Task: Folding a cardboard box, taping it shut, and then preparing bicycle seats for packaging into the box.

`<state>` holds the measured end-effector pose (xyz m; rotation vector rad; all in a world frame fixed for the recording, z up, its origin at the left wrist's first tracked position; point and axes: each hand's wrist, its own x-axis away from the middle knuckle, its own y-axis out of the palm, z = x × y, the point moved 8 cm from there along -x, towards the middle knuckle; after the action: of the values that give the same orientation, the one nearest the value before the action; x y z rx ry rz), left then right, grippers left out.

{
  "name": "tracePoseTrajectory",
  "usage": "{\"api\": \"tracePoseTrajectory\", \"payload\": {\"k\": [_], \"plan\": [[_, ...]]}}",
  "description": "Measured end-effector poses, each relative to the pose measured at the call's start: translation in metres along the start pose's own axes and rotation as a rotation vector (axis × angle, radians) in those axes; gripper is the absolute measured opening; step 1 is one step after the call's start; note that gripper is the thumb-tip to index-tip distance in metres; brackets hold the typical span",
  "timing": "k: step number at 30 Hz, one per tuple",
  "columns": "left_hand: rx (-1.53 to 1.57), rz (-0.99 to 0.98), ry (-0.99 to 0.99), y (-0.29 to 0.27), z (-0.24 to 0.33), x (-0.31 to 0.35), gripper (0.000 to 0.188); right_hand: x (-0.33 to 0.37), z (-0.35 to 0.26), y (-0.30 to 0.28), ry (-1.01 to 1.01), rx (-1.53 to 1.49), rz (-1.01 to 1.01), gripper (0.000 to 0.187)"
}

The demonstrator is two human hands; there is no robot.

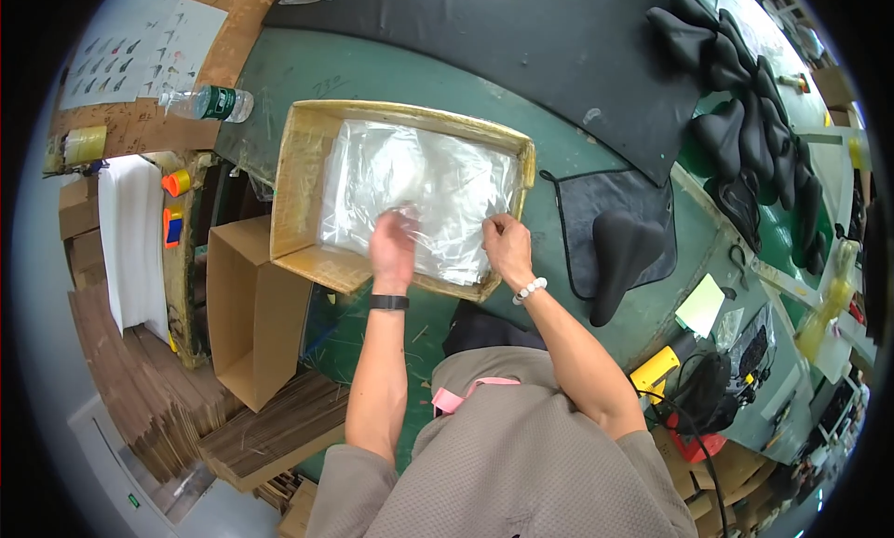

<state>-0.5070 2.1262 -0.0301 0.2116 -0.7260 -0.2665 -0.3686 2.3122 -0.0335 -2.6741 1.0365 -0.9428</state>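
Clear film (419,175) fills the box (300,170), light, limp, probably slippery: pinch an edge! Left hand (393,249), blurred over the box's near side, grip unreadable; right hand (506,242), fingers bunched by the box's right wall, can't tell if holding film.

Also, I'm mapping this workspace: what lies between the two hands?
In the head view, clear plastic bags lie between the left hand and right hand.
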Motion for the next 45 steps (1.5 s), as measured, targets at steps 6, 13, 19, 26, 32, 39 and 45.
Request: {"api": "tracePoseTrajectory", "payload": {"k": [6,13,19,26,32,39,45], "plan": [[-0.331,0.121,0.329,-0.01,0.019,0.006,0.03,0.054,0.005,-0.079,-0.141,-0.094,0.234,0.038],[-1.016,0.039,0.626,0.052,0.023,0.019,0.024,0.112,0.183,-0.217,0.273,0.178,0.564,0.077],[-0.729,-0.047,0.338,0.035,-0.005,-0.016,0.025,0.079,0.212,-0.195,0.259,-0.19,0.25,0.064],[-0.558,-0.109,0.22,0.032,-0.017,-0.023,0.026,0.161,0.105,-0.199,0.275,-0.319,0.101,0.048],[-0.466,-0.136,0.075,-0.007,-0.057,-0.041,0.025,0.152,-0.068,-0.084,-0.758,0.423,0.032,0.081],[0.068,0.111,-0.126,0.001,-0.032,-0.032,0.021,0.091,-0.017,-0.024,-0.754,0.862,-0.1,0.092],[-1.049,-0.149,0.987,0.112,0.076,0.077,0.013,0.1,-0.045,-0.006,-0.699,0.876,-0.127,0.08]]}}
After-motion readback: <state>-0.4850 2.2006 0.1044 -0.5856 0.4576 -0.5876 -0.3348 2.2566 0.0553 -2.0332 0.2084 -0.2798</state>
